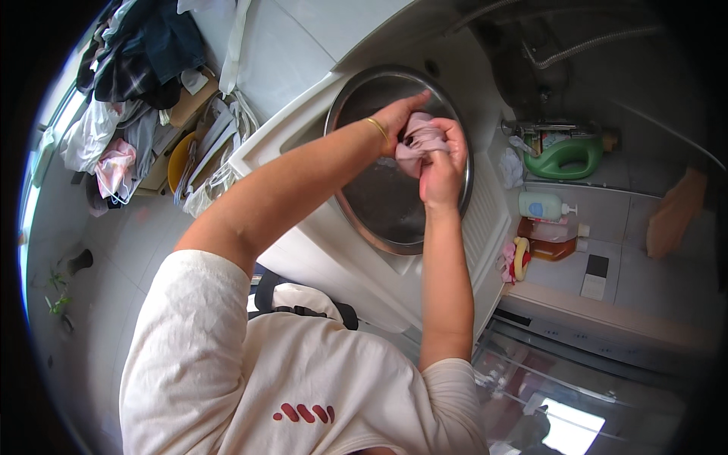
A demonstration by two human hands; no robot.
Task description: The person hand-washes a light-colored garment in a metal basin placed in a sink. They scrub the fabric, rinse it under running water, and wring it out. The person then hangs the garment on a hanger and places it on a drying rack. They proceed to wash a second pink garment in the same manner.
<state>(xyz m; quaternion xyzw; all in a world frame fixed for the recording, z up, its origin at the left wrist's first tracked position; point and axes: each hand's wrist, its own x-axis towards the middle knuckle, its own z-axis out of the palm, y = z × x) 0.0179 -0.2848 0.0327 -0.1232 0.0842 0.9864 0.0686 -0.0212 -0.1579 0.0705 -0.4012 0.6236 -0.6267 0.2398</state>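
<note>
A wet-looking, bunched pink cloth (421, 139) is held between my two hands above a round stainless steel basin (369, 227). My left hand (401, 119), with a gold-coloured bangle at the wrist, presses against the cloth's left side, one digit stretched out past it. On the other side, my right hand (446, 162) has its fingers curled around the cloth. A little water seems to lie in the basin, with some foam beneath the cloth. The basin rests in a white laundry sink (307, 233), whose ribbed washboard (489, 205) slopes along the right.
Right of the sink stand a green detergent jug (569, 156), a pale green pump bottle (540, 206) and an amber bottle (549, 248). A yellow and red cloth item (520, 259) lies beside them. Piled clothes (148, 51) and a yellow basin (181, 162) are at left.
</note>
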